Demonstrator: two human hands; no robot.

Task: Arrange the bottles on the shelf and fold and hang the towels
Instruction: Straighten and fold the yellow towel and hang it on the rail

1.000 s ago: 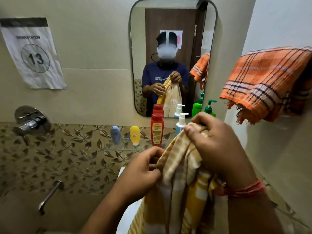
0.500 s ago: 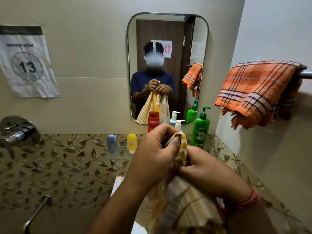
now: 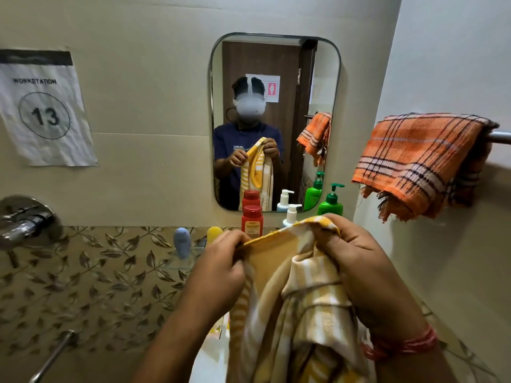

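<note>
At nine o'clock of the towel, my left hand pinches the top edge of the yellow towel; my right hand grips its bunched corner at three o'clock. Bottles stand at twelve; orange towel hangs at two.

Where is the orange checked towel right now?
In the head view, the orange checked towel hangs over the metal rail on the right wall, right of the mirror.

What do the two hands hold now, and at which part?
Both hold the yellow striped towel at its top edge: left hand pinches one end, right hand grips the other.
</note>
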